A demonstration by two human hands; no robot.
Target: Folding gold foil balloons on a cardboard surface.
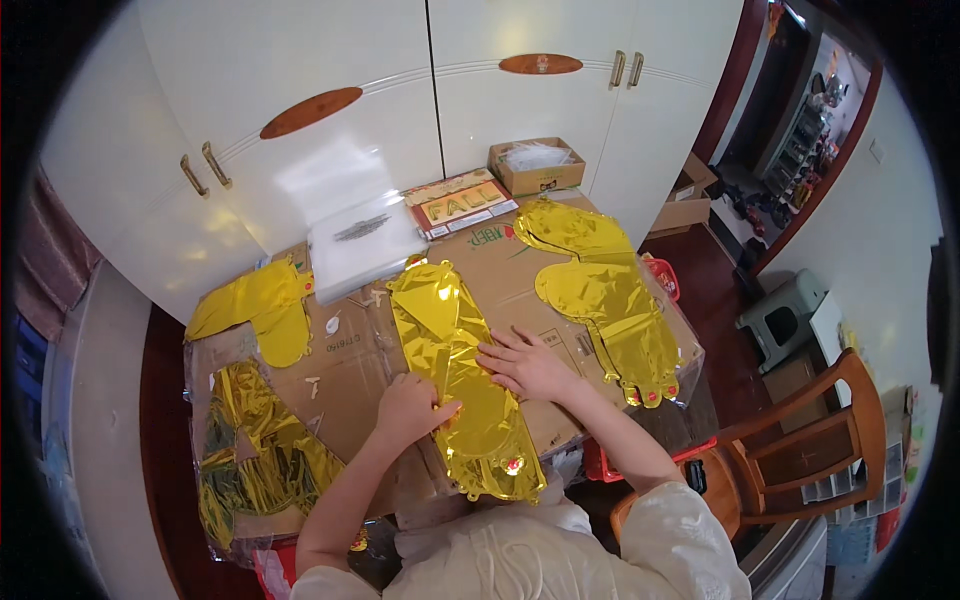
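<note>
Two bare hands are on a long, shiny gold foil piece (pixel 468 395) that lies down the middle of the brown cardboard-covered table (pixel 350 370), one end at the near edge. The right hand (pixel 535 368) is spread open, its fingers apart and laid over the foil's right side. The left hand (pixel 406 410) has its fingers curled and its thumb across the foil's left side; whether it pinches the foil, I can't tell. Flat gold foil shapes (pixel 620 305) lie along the table's right edge, and clear plastic sheets (pixel 365 255) at the far edge.
</note>
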